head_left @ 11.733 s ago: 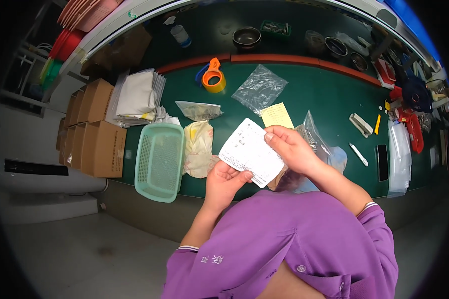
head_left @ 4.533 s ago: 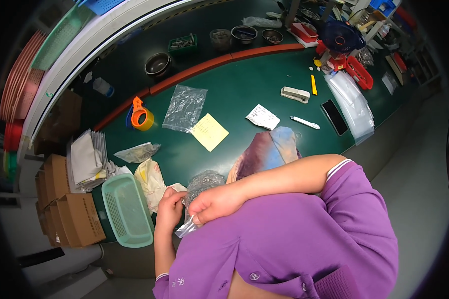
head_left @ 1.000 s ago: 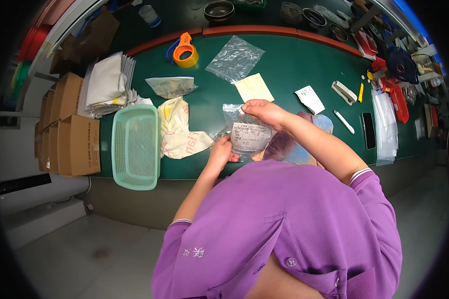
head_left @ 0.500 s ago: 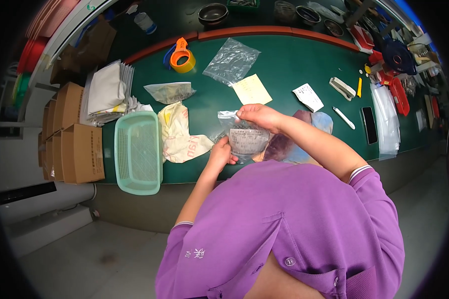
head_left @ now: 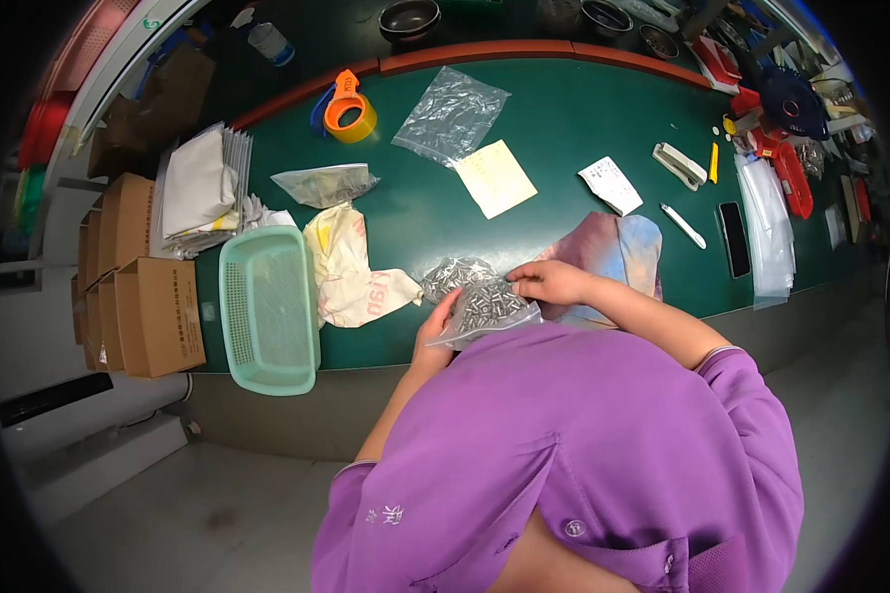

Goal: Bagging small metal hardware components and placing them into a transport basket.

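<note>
A clear zip bag full of small silvery metal pieces is held in front of my chest, its zip edge turned towards me. My left hand closes on the bag's left side. The fingers of my right hand pinch its far right edge. Just beyond it, partly covered, lies a second clear bag of similar metal pieces. A tie-dye patterned cloth lies beside my right hand, and a crumpled cream printed bag lies left of the bags.
Left are a pale green basket, cardboard boxes and stacked packets. Further off are a tape dispenser, an empty plastic bag and a yellow paper. A stapler, cutter and phone lie right.
The held bag has been turned over, its printed label going out of sight and its zip edge now nearest me. My right hand has moved down and right to its far edge.
</note>
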### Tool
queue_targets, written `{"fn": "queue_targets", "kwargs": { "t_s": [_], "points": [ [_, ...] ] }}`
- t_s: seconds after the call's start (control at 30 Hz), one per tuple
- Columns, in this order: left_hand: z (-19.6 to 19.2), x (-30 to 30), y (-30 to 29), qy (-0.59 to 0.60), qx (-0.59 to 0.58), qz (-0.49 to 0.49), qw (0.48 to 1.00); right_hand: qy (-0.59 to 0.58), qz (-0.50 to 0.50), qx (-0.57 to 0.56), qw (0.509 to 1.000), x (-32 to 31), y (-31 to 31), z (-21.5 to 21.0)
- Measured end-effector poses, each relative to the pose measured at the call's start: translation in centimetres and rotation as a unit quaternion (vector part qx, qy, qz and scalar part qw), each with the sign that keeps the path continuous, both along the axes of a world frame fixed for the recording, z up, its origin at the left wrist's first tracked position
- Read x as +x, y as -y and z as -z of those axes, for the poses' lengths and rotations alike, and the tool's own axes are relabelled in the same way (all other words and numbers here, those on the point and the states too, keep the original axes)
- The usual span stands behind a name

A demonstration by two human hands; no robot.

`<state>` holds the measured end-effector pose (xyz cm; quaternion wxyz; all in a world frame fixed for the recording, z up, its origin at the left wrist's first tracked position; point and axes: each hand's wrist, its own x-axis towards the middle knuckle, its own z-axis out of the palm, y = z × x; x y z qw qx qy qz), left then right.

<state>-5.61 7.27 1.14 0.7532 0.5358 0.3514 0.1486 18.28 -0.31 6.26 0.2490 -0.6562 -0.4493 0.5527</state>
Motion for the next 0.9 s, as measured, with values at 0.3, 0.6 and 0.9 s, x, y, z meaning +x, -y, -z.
{"fn": "queue_targets", "kwargs": {
  "t_s": [0.3,0.6,0.9],
  "points": [
    [-1.4,0.0,-3.2,-0.079,-0.087,0.047,0.992,-0.188,0.078,-0.207,0.957,-1.5,-2.1,-0.1],
    [-3.1,0.0,-2.8,-0.093,-0.194,0.029,0.976,-0.115,0.094,-0.257,0.955,-1.6,-3.1,-1.4],
    [-4.9,1.1,-2.1,-0.207,-0.143,-0.002,0.968,-0.063,0.061,-0.235,0.968,-2.7,-3.9,-1.7]
  ]
}}
